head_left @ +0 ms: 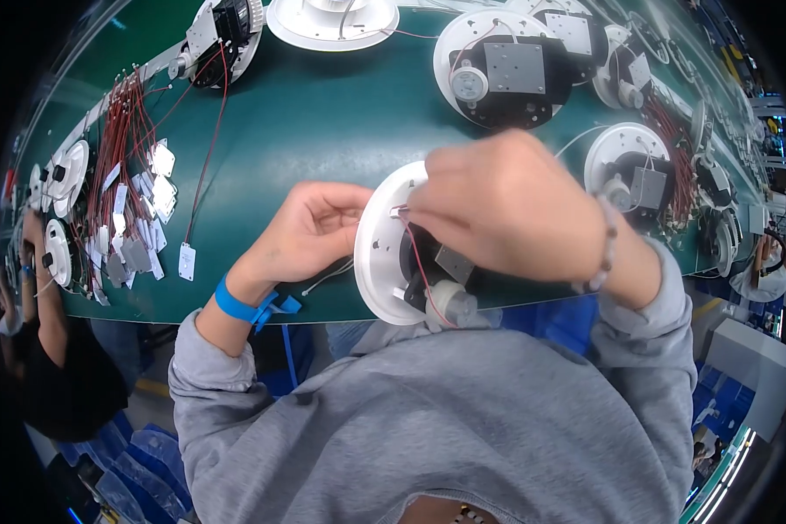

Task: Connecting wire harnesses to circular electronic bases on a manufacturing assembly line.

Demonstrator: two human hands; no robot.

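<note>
My left hand (310, 227) grips the rim of a white round housing (377, 262), which stands tilted on edge in front of my body. My right hand (515, 210) is closed in a pinch over the housing's upper part, its fingertips at a small white connector (399, 211). From that connector a red wire (417, 259) runs down the housing. A small round motor (452, 302) sits low on the same assembly. My right hand covers much of the black part and metal plate behind it.
Red-wired small boards (135, 236) lie piled at left, with one board (186, 261) apart. Similar assemblies (498, 79) stand along the back and right; a white round base (332, 31) sits at the back. Another person's arm (51, 306) reaches in at far left. The green table's edge (148, 321) runs before me.
</note>
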